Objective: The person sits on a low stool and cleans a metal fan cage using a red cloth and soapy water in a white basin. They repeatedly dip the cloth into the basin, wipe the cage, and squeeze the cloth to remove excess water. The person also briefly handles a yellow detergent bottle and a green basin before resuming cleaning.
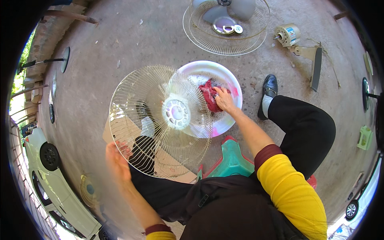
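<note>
A round wire fan grille is tilted over the left part of a wide white basin with wet, soapy-looking patches. My left hand is at the grille's lower left rim, its fingers around the wires; motion blurs it. Inside the basin, my right hand presses on a wet red cloth, fingertips on its folds. Whether the fingers grip the cloth is hard to tell. A flat piece of cardboard shows under the grille, beside my left leg.
Beyond the basin lie another wire grille with grey fan blades, and a fan motor on its bracket with a cord. My shoe is right of the basin. A green and red plastic stool stands before me. Parked car at left.
</note>
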{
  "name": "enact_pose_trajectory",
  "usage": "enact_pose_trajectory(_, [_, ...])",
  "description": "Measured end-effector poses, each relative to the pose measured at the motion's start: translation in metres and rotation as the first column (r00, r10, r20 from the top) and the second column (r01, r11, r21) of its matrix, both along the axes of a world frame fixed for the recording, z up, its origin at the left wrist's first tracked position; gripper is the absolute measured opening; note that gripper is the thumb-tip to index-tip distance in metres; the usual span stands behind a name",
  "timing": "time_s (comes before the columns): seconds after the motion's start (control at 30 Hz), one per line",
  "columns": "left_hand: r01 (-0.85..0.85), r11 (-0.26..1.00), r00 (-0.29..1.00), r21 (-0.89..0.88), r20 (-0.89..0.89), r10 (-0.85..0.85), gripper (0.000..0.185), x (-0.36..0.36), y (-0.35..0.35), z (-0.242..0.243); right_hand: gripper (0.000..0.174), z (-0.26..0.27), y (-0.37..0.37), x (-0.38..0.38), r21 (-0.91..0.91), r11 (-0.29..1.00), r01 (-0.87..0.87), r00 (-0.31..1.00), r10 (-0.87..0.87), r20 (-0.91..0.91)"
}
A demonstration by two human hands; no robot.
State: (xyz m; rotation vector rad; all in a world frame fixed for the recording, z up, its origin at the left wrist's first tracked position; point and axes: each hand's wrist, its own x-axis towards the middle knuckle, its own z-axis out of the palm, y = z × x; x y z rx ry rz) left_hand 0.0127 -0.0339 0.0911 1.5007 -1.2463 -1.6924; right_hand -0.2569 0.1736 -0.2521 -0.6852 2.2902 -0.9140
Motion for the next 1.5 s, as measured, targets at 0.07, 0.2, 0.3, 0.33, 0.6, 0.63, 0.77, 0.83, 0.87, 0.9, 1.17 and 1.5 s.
enact_pose_trajectory(0.07, [0.044,0.996,0.998,0.082,0.049,-0.048,0.052,-0.01,-0.025,0.0,0.055,0.005,-0.003,-0.025,0.127,0.953,-0.274,0.954,0.254,0.159])
enact_pose_trajectory(0.2, [0.368,0.912,0.93,0.182,-0.088,-0.357,0.054,-0.028,-0.04,-0.003,0.04,0.031,-0.024,-0.042,0.477,0.829,-0.293,0.935,0.352,-0.036])
enact_pose_trajectory(0.3, [0.401,0.899,0.909,0.177,-0.202,-0.365,0.055,-0.033,-0.028,-0.001,0.036,0.061,-0.043,-0.06,0.553,0.74,-0.382,0.912,0.398,0.097])
enact_pose_trajectory(0.33, [0.39,0.907,0.905,0.159,-0.247,-0.346,0.055,-0.034,-0.022,0.001,0.035,0.072,-0.048,-0.065,0.552,0.738,-0.387,0.915,0.379,0.136])
enact_pose_trajectory(0.6, [0.332,0.938,0.914,0.099,-0.278,-0.294,0.046,-0.047,-0.004,0.005,0.018,0.18,-0.014,-0.064,0.099,0.961,-0.257,0.964,0.249,0.09])
enact_pose_trajectory(0.63, [0.313,0.944,0.928,0.1,-0.246,-0.282,0.046,-0.047,-0.002,0.004,0.017,0.193,-0.011,-0.055,0.026,0.96,-0.279,0.957,0.28,-0.07])
enact_pose_trajectory(0.77, [0.336,0.94,0.917,0.057,-0.249,-0.313,0.044,-0.05,0.005,0.0,0.013,0.23,-0.009,-0.006,-0.047,0.904,-0.424,0.75,0.322,-0.578])
enact_pose_trajectory(0.83, [0.365,0.931,0.905,0.021,-0.242,-0.35,0.044,-0.052,0.006,-0.002,0.013,0.239,-0.019,-0.001,-0.026,0.894,-0.448,0.673,0.318,-0.668])
enact_pose_trajectory(0.87, [0.373,0.928,0.909,0.026,-0.212,-0.359,0.044,-0.053,0.005,-0.001,0.013,0.241,-0.025,-0.005,-0.038,0.887,-0.459,0.656,0.311,-0.688])
enact_pose_trajectory(0.9, [0.382,0.924,0.891,0.008,-0.27,-0.366,0.044,-0.054,0.006,-0.001,0.014,0.242,-0.029,-0.011,-0.029,0.887,-0.46,0.641,0.309,-0.703])
enact_pose_trajectory(1.17, [0.344,0.936,0.899,-0.078,-0.263,-0.352,0.044,-0.04,0.025,0.007,0.016,0.275,-0.052,-0.039,-0.42,0.779,-0.465,0.845,0.249,-0.474])
enact_pose_trajectory(1.5, [0.315,0.949,0.852,0.017,-0.446,-0.275,0.075,-0.066,0.061,-0.002,0.022,0.332,-0.041,-0.012,-0.637,0.769,-0.058,0.858,0.365,0.363])
